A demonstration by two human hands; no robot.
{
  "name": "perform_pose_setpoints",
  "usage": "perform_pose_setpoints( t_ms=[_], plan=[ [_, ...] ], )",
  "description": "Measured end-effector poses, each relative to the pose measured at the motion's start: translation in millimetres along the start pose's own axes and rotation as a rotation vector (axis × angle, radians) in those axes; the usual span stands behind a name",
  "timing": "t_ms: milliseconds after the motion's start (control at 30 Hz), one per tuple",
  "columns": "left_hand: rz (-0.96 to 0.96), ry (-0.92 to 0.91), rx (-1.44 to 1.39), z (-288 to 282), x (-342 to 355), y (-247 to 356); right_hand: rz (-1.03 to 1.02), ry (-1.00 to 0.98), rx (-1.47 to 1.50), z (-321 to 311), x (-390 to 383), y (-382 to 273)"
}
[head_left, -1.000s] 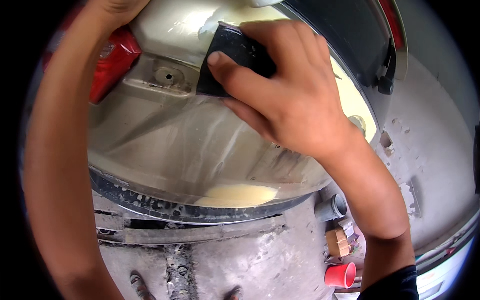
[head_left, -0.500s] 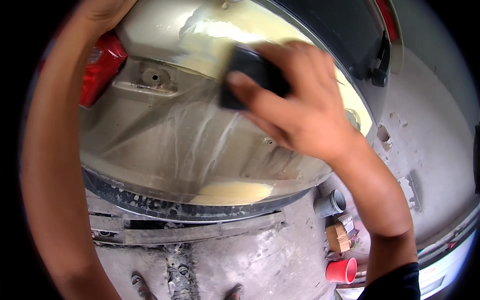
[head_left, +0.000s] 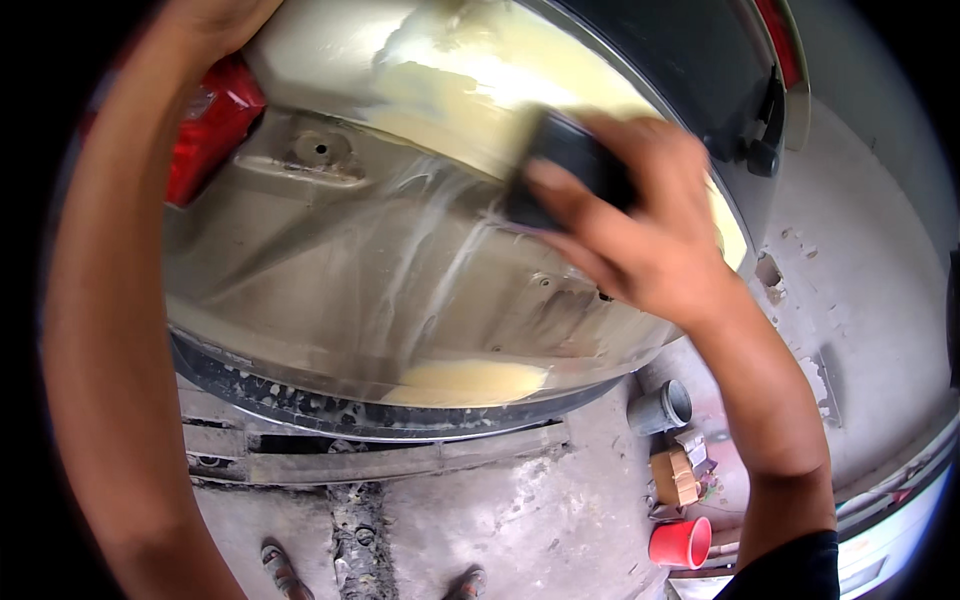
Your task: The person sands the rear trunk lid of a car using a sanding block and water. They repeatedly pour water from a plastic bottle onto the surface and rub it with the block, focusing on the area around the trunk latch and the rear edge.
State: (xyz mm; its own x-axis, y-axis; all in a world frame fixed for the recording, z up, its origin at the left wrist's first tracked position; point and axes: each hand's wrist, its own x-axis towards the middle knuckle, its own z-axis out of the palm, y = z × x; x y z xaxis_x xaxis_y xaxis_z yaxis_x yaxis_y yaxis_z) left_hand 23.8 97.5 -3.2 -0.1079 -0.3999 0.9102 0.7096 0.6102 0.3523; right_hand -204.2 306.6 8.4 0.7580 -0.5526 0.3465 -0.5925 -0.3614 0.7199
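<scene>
Gripping a dark sanding block (head_left: 560, 165), the right hand (head_left: 640, 235) pressed it against the wet beige car panel (head_left: 330, 270), while the left hand (head_left: 215, 15), its fingers out of view, rested above the red tail light (head_left: 210, 125).

Small brown cardboard box (head_left: 673, 476) on concrete floor (head_left: 560, 530), lower right — between grey pipe piece (head_left: 661, 407) above and red plastic cup (head_left: 682, 543) below. No labels, signs or screens in view.

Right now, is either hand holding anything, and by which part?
The right hand holds a dark sanding block by its upper face, fingers wrapped over it, pressed to the car panel. The left hand is mostly out of frame.
</scene>
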Motion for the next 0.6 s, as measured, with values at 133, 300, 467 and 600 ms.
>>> perform_pose_setpoints(
  t_ms=[133,300,467,600],
  plan=[
    [-0.027,-0.123,-0.193,-11,10,16,0.053,-0.048,-0.005,-35,-66,27],
    [-0.089,-0.208,-0.207,-19,17,19,-0.013,0.085,0.009,8,53,-15],
    [-0.093,-0.175,-0.227,-19,10,2,0.028,0.019,-0.040,-1,10,-8],
    [-0.070,-0.249,-0.391,-20,11,-4,0.070,-0.128,-0.032,-34,-76,22]
  ],
)
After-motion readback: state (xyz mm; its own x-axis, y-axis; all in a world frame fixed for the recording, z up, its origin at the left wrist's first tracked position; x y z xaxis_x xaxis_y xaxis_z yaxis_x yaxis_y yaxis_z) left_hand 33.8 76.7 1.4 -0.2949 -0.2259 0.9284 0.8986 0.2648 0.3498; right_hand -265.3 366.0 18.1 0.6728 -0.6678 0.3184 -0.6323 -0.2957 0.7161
